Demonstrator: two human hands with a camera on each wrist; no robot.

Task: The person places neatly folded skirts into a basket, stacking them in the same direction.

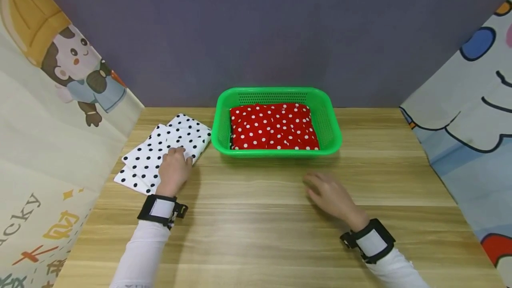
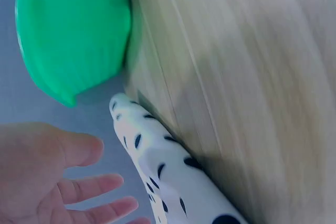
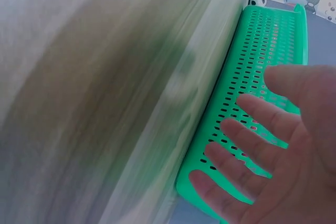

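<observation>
Purplish wall (image 1: 260, 30) rises behind wooden table (image 1: 256, 221) and basket (image 1: 276, 153).

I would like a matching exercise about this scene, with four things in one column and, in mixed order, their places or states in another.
1. red polka-dot cloth
2. black-dotted white cloth
3. green plastic basket
4. right hand

A. fingers apart, holding nothing
B. left of the basket
C. inside the basket
D. has perforated walls

Pairs: 1-C, 2-B, 3-D, 4-A
</observation>
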